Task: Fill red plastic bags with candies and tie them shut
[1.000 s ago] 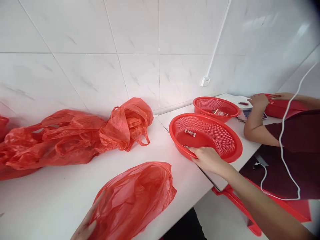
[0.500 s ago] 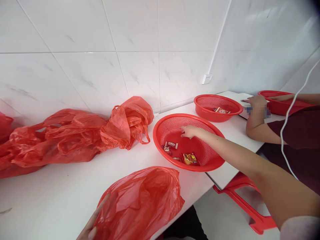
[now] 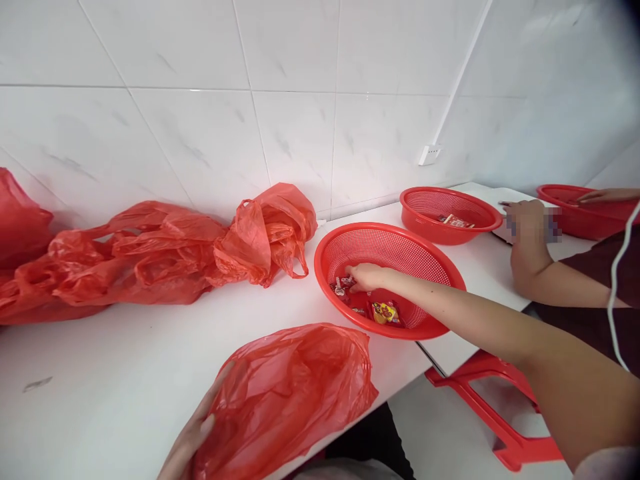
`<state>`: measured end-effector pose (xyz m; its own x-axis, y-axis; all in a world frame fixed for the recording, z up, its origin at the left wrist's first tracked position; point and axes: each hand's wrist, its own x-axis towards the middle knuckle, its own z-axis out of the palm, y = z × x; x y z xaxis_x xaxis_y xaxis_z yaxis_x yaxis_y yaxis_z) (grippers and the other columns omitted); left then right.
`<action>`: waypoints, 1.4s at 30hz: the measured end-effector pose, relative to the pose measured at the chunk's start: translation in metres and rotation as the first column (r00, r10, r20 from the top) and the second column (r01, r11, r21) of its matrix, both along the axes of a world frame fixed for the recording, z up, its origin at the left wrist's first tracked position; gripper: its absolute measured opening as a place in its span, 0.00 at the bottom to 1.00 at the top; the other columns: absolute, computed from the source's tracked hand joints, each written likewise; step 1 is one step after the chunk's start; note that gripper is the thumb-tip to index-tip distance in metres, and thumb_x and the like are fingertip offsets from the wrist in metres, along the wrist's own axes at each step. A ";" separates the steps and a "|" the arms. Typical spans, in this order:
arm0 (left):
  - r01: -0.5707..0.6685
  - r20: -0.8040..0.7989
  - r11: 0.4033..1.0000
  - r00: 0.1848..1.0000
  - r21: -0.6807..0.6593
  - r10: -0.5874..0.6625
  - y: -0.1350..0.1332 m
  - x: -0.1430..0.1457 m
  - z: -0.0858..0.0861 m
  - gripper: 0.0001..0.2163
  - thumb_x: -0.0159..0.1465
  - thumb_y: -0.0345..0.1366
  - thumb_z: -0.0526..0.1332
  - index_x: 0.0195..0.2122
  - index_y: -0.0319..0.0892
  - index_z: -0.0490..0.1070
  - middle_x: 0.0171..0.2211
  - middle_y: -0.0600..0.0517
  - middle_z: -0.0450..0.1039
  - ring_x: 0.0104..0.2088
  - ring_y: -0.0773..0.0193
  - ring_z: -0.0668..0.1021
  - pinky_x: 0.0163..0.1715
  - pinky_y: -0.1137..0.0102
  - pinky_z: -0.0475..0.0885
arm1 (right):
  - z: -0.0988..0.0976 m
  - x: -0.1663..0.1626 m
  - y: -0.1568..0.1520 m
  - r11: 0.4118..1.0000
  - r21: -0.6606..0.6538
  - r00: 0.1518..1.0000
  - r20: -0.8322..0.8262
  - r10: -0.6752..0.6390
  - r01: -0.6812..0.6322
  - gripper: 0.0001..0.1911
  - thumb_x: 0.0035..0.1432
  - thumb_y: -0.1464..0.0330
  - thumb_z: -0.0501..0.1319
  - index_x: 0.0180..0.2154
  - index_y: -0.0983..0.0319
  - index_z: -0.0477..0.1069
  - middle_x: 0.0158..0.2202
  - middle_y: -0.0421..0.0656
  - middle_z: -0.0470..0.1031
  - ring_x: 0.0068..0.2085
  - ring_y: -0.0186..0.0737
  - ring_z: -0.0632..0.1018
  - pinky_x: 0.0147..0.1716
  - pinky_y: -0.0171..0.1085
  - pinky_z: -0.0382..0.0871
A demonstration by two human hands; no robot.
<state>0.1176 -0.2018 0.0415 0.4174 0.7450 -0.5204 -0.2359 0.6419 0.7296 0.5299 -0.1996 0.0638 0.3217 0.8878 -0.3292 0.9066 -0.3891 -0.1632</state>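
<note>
My left hand (image 3: 197,427) is at the near edge of the table, closed on the side of a red plastic bag (image 3: 300,387). The bag lies on its side with its mouth spread toward the right; some fingers show through the thin film. My right hand (image 3: 367,277) is down inside a red perforated plastic basket (image 3: 453,280), its thumb and fingers around a small red-and-white snack packet (image 3: 347,281). A larger red and yellow snack packet (image 3: 385,312) lies near the basket's front, with other small packets beside it.
Crumpled red plastic bags (image 3: 150,260) line the wall at left. Farther right stand a second red basket (image 3: 415,217) with packets and a third (image 3: 575,213). A co-worker's arm (image 3: 533,257) rests between them. A red stool (image 3: 505,407) stands below; a white cable (image 3: 614,293) hangs at right.
My right hand has moved down and left within the basket, from bare basket floor onto the small packets. My left hand keeps hold of the bag. The view has shifted slightly.
</note>
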 end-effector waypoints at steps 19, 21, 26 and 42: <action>0.023 0.031 0.969 0.999 0.247 -0.032 -0.010 0.005 0.000 0.34 0.60 0.39 0.63 0.68 0.53 0.53 0.68 0.52 0.55 0.66 0.47 0.59 0.59 0.62 0.66 | -0.026 -0.201 -0.027 0.925 0.361 0.769 -0.557 0.315 -0.117 0.18 0.60 0.66 0.61 0.52 0.59 0.69 0.42 0.44 0.78 0.42 0.41 0.78 0.42 0.38 0.69; -0.021 0.032 0.954 0.999 0.300 0.011 -0.009 -0.003 0.005 0.34 0.60 0.39 0.64 0.67 0.54 0.55 0.69 0.54 0.53 0.67 0.47 0.57 0.60 0.64 0.65 | -0.041 -0.194 -0.017 0.959 0.264 0.843 -0.490 0.223 -0.100 0.21 0.60 0.65 0.61 0.55 0.59 0.67 0.48 0.47 0.76 0.47 0.44 0.77 0.45 0.40 0.68; -0.161 0.051 0.924 0.987 0.348 0.153 -0.004 -0.020 0.016 0.33 0.58 0.40 0.64 0.66 0.55 0.58 0.68 0.57 0.56 0.67 0.48 0.58 0.60 0.66 0.63 | -0.031 -0.163 -0.011 0.997 0.033 0.865 -0.497 0.076 -0.068 0.20 0.62 0.54 0.56 0.50 0.57 0.72 0.42 0.48 0.77 0.38 0.46 0.77 0.36 0.42 0.70; -0.133 0.064 0.953 0.991 0.272 0.120 0.005 -0.014 0.005 0.30 0.61 0.39 0.62 0.65 0.56 0.59 0.68 0.58 0.56 0.65 0.53 0.62 0.56 0.69 0.68 | -0.003 -0.163 -0.016 0.979 0.074 0.007 -0.997 0.074 0.188 0.19 0.66 0.64 0.54 0.56 0.60 0.65 0.43 0.45 0.72 0.41 0.38 0.76 0.35 0.39 0.78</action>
<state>0.1033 -0.1969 0.0463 0.3292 0.9047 -0.2704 -0.3400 0.3808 0.8599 0.3672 -0.2154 0.0609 -0.1541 0.9551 -0.2529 -0.2271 -0.2834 -0.9317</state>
